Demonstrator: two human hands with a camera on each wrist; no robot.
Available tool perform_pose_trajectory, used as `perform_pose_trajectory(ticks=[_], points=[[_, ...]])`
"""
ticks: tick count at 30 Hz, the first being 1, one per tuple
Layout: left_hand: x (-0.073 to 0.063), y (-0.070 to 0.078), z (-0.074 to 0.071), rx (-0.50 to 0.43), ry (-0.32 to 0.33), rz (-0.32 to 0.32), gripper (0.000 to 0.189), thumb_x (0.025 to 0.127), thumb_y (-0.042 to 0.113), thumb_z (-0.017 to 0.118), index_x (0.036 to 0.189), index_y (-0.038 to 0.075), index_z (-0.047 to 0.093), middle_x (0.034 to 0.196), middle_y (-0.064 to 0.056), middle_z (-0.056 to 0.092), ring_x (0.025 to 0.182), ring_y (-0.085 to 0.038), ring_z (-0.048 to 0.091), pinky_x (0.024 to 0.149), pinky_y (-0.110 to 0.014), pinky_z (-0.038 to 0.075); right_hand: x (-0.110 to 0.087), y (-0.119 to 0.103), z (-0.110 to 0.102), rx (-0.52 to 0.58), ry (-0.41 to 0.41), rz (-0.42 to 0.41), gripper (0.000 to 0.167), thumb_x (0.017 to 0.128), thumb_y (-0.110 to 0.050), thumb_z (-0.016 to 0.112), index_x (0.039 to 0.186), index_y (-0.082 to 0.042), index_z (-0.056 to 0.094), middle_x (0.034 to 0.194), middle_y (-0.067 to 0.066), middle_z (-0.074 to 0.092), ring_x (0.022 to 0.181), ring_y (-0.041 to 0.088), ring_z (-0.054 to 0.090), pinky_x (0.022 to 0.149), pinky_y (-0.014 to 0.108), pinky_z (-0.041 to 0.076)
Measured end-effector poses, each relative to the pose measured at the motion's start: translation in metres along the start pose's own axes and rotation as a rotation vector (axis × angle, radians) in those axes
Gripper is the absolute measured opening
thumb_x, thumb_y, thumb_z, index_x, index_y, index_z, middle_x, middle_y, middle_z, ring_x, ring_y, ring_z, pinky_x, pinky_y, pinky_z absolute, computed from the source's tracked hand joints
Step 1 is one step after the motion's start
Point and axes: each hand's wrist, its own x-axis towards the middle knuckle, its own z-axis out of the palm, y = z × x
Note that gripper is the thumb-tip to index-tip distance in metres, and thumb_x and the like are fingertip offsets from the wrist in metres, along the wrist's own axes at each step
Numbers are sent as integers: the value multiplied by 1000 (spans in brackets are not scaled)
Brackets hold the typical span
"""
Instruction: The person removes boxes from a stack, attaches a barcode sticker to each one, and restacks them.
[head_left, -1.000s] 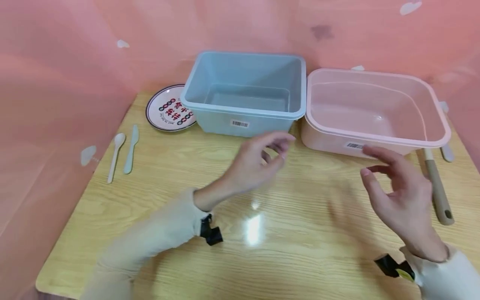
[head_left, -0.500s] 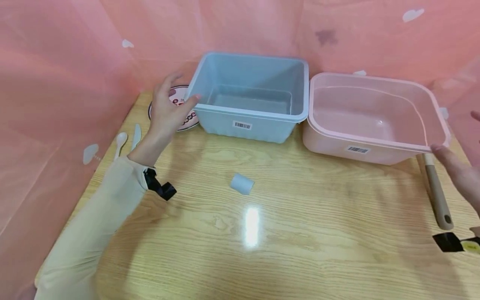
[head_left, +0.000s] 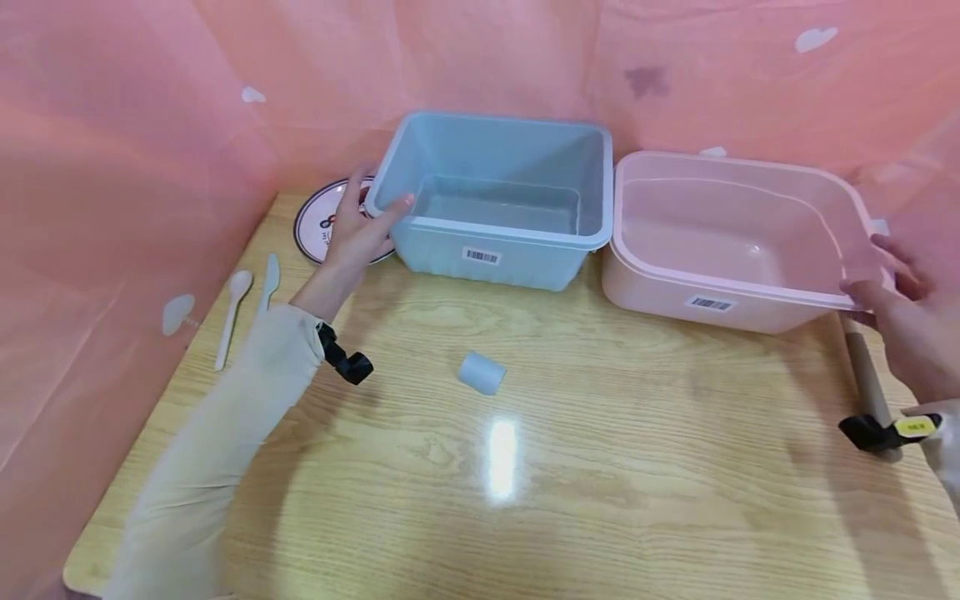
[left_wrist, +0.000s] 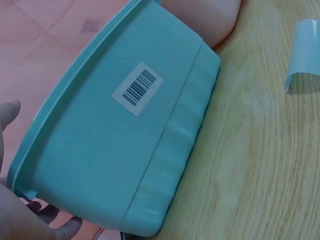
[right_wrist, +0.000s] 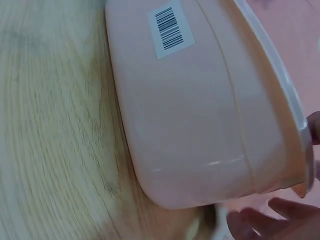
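Observation:
My left hand (head_left: pixel 351 237) grips the front left corner of a blue plastic bin (head_left: pixel 431 250), thumb over the rim and fingers under its outer edge. The left wrist view shows those fingers (left_wrist: pixel 50 217) curled below the rim of the bin (left_wrist: pixel 100 145). At the right, my right hand (head_left: pixel 921 333) holds the front right corner of a pink plastic bin (head_left: pixel 667 287). Its thumb lies over the rim, with the other fingers (right_wrist: pixel 260 222) beneath the lip in the right wrist view. Both bins stand side by side, with bare insides.
A small curled light-blue piece (head_left: pixel 482 372) lies mid-table. Left of the blue bin are a printed plate (head_left: pixel 311 225), partly hidden, a white spoon (head_left: pixel 228 321) and a pale green knife (head_left: pixel 271 275). A grey-brown handle (head_left: pixel 864 362) sticks out beneath the pink bin's right end.
From over the table's middle, my hands have spread apart to the bins' outer corners and taken hold of the rims. The curled light-blue piece, hidden at first, has come into view.

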Motion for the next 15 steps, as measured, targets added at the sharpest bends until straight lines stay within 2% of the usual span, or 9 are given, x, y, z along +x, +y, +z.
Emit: perform_pose_trajectory(ticks=[2,4,7,11,15], points=[[0,-2,2,11,-7,21,72,85,28,75,144,34,34,146,-6,38,131,-26,44,105,-53,43,2,2,-1,-30,-35,22,50,89,14,51,133,-11,54,96,-3,66,69,5,65,49,20,55],[0,-3,2,46,-5,34,75,84,29,75,145,34,33,149,-4,38,135,-24,40,108,-51,40,4,3,0,-139,-40,47,46,92,8,51,134,-12,55,89,-4,64,67,4,64,49,20,55],[0,-5,0,133,17,15,79,83,35,75,148,37,29,154,0,32,140,-21,32,114,-48,32,8,2,2,-455,-45,61,43,96,-2,47,135,-16,54,85,-10,58,66,-2,59,49,17,54],[1,-7,-2,187,30,8,81,83,40,75,148,39,27,157,2,26,143,-21,26,118,-47,25,13,0,1,-782,-114,45,39,99,-11,38,134,-22,50,82,-12,52,67,-4,56,49,19,55],[3,-10,-3,153,15,19,79,83,38,75,147,40,29,156,0,25,141,-24,29,112,-53,35,16,2,-3,-817,-171,36,32,101,-15,34,129,-22,49,84,-6,48,69,-3,57,49,23,56]])
